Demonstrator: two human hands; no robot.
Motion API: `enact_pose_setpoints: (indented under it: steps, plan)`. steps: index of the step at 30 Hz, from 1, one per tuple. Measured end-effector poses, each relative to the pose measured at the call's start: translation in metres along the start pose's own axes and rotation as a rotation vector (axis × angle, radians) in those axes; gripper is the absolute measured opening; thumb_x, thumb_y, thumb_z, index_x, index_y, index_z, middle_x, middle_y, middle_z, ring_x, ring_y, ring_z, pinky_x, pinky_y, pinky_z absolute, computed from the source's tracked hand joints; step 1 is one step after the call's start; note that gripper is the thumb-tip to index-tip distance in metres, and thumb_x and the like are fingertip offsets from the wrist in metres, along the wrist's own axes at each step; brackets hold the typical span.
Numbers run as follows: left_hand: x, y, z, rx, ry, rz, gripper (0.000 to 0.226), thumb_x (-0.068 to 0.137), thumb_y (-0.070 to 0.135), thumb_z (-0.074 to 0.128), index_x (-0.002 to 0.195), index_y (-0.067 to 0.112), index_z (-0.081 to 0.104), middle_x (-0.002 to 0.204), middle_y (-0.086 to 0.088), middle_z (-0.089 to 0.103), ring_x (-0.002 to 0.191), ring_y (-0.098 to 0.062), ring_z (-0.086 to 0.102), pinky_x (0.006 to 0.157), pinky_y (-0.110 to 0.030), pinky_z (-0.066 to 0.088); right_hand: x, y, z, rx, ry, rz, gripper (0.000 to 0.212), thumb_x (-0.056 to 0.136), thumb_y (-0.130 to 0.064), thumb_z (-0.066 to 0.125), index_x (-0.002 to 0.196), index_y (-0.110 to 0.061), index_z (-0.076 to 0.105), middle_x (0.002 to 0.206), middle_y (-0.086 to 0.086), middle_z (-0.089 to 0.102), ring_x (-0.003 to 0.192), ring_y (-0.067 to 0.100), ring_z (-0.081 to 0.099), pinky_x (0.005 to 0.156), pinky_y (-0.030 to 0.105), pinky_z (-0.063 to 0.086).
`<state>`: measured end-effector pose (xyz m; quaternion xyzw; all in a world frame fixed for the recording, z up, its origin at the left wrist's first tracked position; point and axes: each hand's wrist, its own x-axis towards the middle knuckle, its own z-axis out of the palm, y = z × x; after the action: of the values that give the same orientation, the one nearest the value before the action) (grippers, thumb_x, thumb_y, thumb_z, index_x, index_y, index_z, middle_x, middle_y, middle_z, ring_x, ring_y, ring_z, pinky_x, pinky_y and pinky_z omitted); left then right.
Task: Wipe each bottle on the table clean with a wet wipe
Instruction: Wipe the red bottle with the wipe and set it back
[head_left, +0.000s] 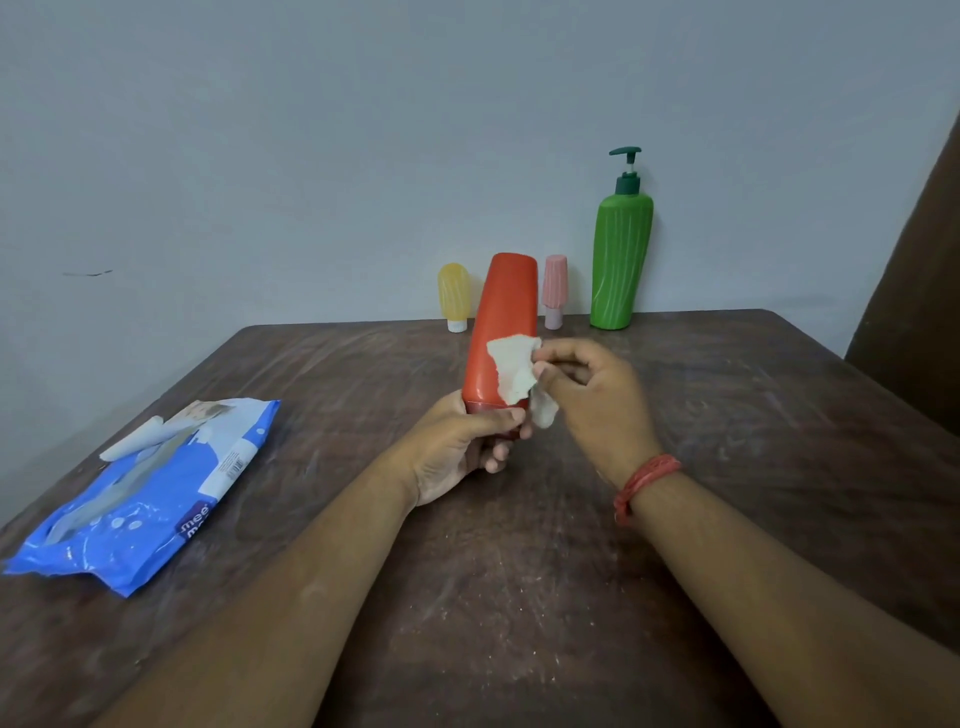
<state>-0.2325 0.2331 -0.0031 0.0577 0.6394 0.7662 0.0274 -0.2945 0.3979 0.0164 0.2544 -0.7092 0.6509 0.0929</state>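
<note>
Red bottle (501, 332), tilted above mid-worktop (727, 415), is gripped at its lower end by the left hand (462, 452). Right hand (597, 395) pinches a wet wipe (511, 371) against its side. Yellow bottle (453, 293), pink bottle (554, 288) and green pump bottle (621, 254) stand along the far edge; wipes pack (150, 493) lies near the left edge.

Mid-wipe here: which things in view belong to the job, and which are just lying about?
Job: red bottle, wet wipe, left hand, right hand, yellow bottle, pink bottle, green pump bottle, wipes pack.
Lying about: red wrist thread, brown chair.
</note>
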Motion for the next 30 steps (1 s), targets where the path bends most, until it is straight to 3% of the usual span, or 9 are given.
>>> enact_pose_setpoints:
  steps: [6, 11, 16, 19, 22, 24, 26, 28, 30]
  plan:
    - [0.000, -0.001, -0.001, -0.051, 0.105, 0.007, 0.030, 0.080, 0.010, 0.073, 0.107, 0.005, 0.064, 0.077, -0.006, 0.061, 0.058, -0.015, 0.053, 0.047, -0.024, 0.044, -0.013, 0.008, 0.004, -0.075, -0.150, 0.075, 0.016, 0.085, -0.015, 0.074, 0.077, -0.026, 0.066, 0.078, 0.001, 0.073, 0.073, 0.014, 0.069, 0.071, 0.036, 0.058]
    - [0.001, 0.000, 0.003, -0.093, 0.128, 0.033, 0.035, 0.086, 0.022, 0.066, 0.114, 0.002, 0.061, 0.082, -0.006, 0.065, 0.068, -0.015, 0.058, 0.058, -0.029, 0.056, -0.014, 0.002, 0.006, 0.018, -0.052, 0.069, 0.010, 0.086, -0.011, 0.074, 0.081, -0.019, 0.070, 0.082, 0.000, 0.072, 0.077, 0.013, 0.068, 0.071, 0.031, 0.058]
    - [0.000, 0.000, 0.004, -0.179, 0.160, 0.037, 0.052, 0.093, 0.044, 0.054, 0.125, 0.004, 0.059, 0.103, -0.012, 0.070, 0.088, -0.019, 0.069, 0.082, -0.039, 0.059, -0.023, -0.004, 0.014, -0.271, -0.052, -0.232, 0.014, 0.085, 0.000, 0.067, 0.090, -0.011, 0.073, 0.098, -0.003, 0.065, 0.090, 0.009, 0.062, 0.081, 0.018, 0.048]
    - [-0.001, 0.000, 0.004, -0.230, 0.151, 0.024, 0.052, 0.101, 0.045, 0.043, 0.129, 0.003, 0.052, 0.085, -0.006, 0.073, 0.076, -0.014, 0.071, 0.074, -0.032, 0.059, -0.030, -0.009, 0.023, -0.570, -0.170, -0.490, 0.024, 0.088, -0.003, 0.058, 0.105, -0.008, 0.073, 0.107, 0.002, 0.067, 0.101, 0.013, 0.054, 0.092, 0.010, 0.034]
    - [-0.001, -0.001, 0.004, -0.258, 0.158, 0.009, 0.064, 0.103, 0.059, 0.029, 0.119, 0.005, 0.058, 0.064, -0.002, 0.070, 0.061, -0.009, 0.069, 0.062, -0.023, 0.056, -0.034, -0.015, 0.043, -0.578, -0.206, -0.566, 0.034, 0.091, -0.008, 0.046, 0.108, 0.015, 0.066, 0.112, 0.028, 0.064, 0.107, 0.016, 0.050, 0.107, 0.019, 0.029]
    - [0.002, -0.003, 0.004, -0.286, 0.203, 0.024, 0.072, 0.100, 0.066, 0.025, 0.111, 0.005, 0.061, 0.062, -0.004, 0.068, 0.059, -0.013, 0.068, 0.061, -0.025, 0.055, -0.031, -0.013, 0.042, -0.594, -0.280, -0.590, 0.029, 0.089, -0.001, 0.053, 0.113, 0.012, 0.065, 0.118, 0.026, 0.062, 0.111, 0.021, 0.058, 0.106, 0.033, 0.043]
    - [0.005, -0.004, 0.003, -0.344, 0.280, 0.047, 0.075, 0.101, 0.066, 0.024, 0.116, 0.004, 0.064, 0.086, -0.012, 0.076, 0.081, -0.020, 0.075, 0.074, -0.029, 0.059, -0.026, -0.010, 0.027, -0.679, -0.276, -0.588, 0.034, 0.084, 0.002, 0.061, 0.117, -0.001, 0.067, 0.116, 0.012, 0.064, 0.108, 0.025, 0.060, 0.093, 0.038, 0.053]
    - [0.007, -0.003, 0.002, -0.358, 0.352, 0.068, 0.072, 0.103, 0.062, 0.025, 0.123, 0.006, 0.065, 0.114, -0.015, 0.075, 0.106, -0.025, 0.073, 0.085, -0.034, 0.059, -0.023, -0.009, 0.016, -0.752, -0.203, -0.549, 0.036, 0.083, 0.002, 0.063, 0.118, -0.005, 0.066, 0.111, 0.008, 0.065, 0.102, 0.025, 0.061, 0.083, 0.041, 0.057]
    - [0.005, -0.003, 0.003, -0.342, 0.363, 0.078, 0.064, 0.107, 0.055, 0.029, 0.108, 0.011, 0.076, 0.104, -0.010, 0.077, 0.101, -0.023, 0.072, 0.078, -0.030, 0.060, -0.025, -0.012, 0.018, -0.761, -0.216, -0.566, 0.036, 0.086, 0.000, 0.060, 0.122, -0.006, 0.065, 0.117, 0.009, 0.064, 0.108, 0.027, 0.059, 0.090, 0.041, 0.055]
